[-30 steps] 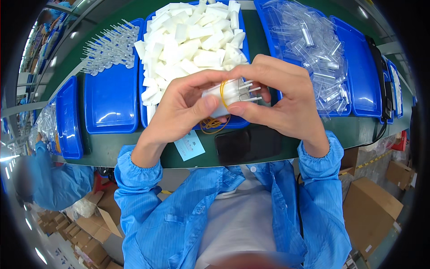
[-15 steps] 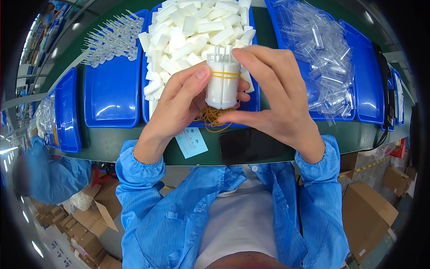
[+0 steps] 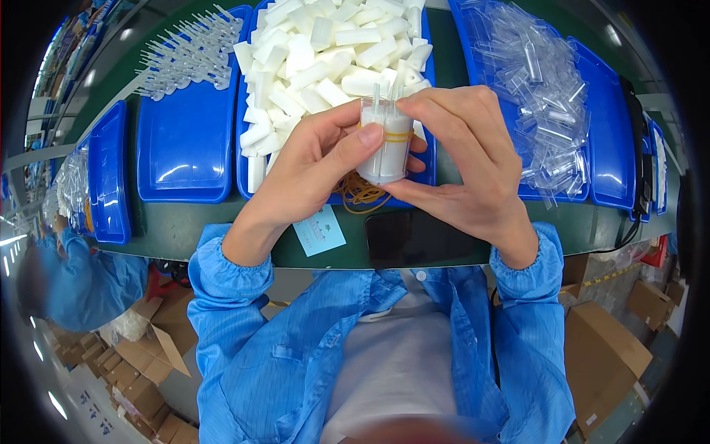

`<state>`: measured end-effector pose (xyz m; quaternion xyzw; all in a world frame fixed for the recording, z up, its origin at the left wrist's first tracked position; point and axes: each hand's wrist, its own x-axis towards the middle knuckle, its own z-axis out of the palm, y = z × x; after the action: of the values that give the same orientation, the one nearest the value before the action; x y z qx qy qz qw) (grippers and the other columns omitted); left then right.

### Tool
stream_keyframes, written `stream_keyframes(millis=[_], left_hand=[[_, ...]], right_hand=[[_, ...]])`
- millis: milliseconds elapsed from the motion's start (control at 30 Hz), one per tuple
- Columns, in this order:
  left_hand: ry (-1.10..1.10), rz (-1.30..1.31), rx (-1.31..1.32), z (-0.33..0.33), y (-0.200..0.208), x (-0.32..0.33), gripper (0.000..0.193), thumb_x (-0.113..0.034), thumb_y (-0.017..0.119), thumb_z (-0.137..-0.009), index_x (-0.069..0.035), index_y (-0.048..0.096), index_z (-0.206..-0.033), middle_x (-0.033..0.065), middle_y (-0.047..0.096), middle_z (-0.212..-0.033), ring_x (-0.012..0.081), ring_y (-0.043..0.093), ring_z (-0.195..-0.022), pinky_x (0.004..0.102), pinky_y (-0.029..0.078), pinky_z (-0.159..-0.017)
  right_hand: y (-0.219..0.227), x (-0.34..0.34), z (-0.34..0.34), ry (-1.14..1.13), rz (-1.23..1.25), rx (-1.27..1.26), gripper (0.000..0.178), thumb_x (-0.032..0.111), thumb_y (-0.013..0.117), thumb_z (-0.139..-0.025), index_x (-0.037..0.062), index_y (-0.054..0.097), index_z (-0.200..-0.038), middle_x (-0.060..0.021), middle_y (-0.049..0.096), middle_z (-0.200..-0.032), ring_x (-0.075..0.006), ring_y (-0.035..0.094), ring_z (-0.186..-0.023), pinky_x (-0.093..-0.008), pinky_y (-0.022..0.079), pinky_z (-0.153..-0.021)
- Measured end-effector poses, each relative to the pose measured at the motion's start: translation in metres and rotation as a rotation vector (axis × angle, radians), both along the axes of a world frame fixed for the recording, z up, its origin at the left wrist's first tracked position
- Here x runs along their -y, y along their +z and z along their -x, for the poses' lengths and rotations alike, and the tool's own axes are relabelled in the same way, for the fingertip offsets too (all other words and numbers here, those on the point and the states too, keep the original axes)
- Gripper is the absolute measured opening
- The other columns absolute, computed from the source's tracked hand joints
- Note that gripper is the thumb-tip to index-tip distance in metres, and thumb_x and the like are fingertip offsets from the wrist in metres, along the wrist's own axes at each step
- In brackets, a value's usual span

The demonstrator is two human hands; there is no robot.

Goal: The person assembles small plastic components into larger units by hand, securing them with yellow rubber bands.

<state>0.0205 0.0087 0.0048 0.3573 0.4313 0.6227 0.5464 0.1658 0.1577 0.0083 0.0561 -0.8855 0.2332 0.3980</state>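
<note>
A short, clear plastic cylinder assembly (image 3: pixel 388 157) with white filling and thin clear prongs on top stands tilted between my hands. A yellow rubber band (image 3: pixel 399 137) runs round its upper part. My left hand (image 3: pixel 314 155) is closed around its left side, thumb across the front. My right hand (image 3: pixel 473 152) pinches it from the right, with the index finger near the top rim and the thumb at the bottom. A loose pile of yellow-brown rubber bands (image 3: pixel 362 195) lies just below it, partly hidden by my hands.
White foam blocks (image 3: pixel 310 55) heap in a blue tray behind my hands. Left stands a blue tray (image 3: pixel 185 155) with clear stemmed plastic parts (image 3: pixel 185 55); right, one with clear plastic pieces (image 3: pixel 529 96). A blue paper slip (image 3: pixel 319 231) and a black phone-like slab (image 3: pixel 418 240) lie in front. Another person (image 3: pixel 81 281) sits left.
The assembly has shifted slightly to the right and tilted in my hands. My left thumb now lies further across its front, and my right fingers have closed in on its top and bottom.
</note>
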Motion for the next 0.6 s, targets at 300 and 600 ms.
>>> stream_keyframes(millis=[300, 600], left_hand=[[-0.035, -0.089, 0.346, 0.007, -0.002, 0.003, 0.049, -0.036, 0.055, -0.098, 0.001, 0.052, -0.129, 0.0150, 0.065, -0.105, 0.0254, 0.067, -0.095, 0.0376, 0.053, -0.088], [0.118, -0.090, -0.335, 0.004, 0.010, 0.011, 0.019, 0.003, 0.074, -0.077, -0.005, 0.059, -0.085, 0.0034, 0.065, -0.080, 0.0083, 0.061, -0.077, 0.0224, 0.049, -0.071]], right_hand=[[0.007, 0.003, -0.001, 0.002, 0.053, 0.090, 0.093, 0.033, 0.094, -0.050, 0.0051, 0.056, -0.130, -0.0118, 0.059, -0.123, -0.0309, 0.057, -0.108, -0.0383, 0.048, -0.087], [0.003, 0.003, 0.000, 0.051, 0.051, 0.028, 0.085, 0.047, 0.085, -0.058, 0.0091, 0.059, -0.129, -0.0082, 0.057, -0.120, -0.0269, 0.056, -0.099, -0.0385, 0.042, -0.083]])
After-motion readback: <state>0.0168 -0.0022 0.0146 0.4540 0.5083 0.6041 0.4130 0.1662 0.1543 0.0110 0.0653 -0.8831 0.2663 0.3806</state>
